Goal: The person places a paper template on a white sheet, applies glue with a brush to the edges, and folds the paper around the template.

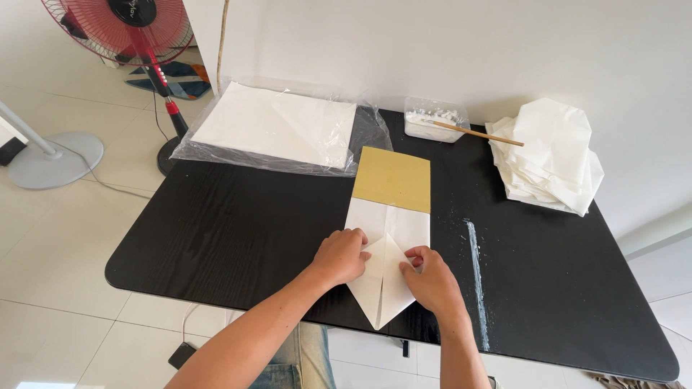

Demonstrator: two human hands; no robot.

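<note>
Paper (387,248) sits at 6 o'clock on the black table (216,230), under the cardboard strip (393,179). Our left hand (341,256) and right hand (430,277) press its flaps flat, fingers closed down. Uneven pressure could skew the crease, we reckon.

A black bench (216,230) stands on a pale tiled floor (50,245). At its far left lies a stack of white sheets in clear plastic wrap (277,128). Far middle sits a clear tub of white paste (432,119) with a wooden stick (479,132) across it. Far right rests a heap of folded white paper (551,155). A red fan (119,25) stands on the floor, far left.
</note>
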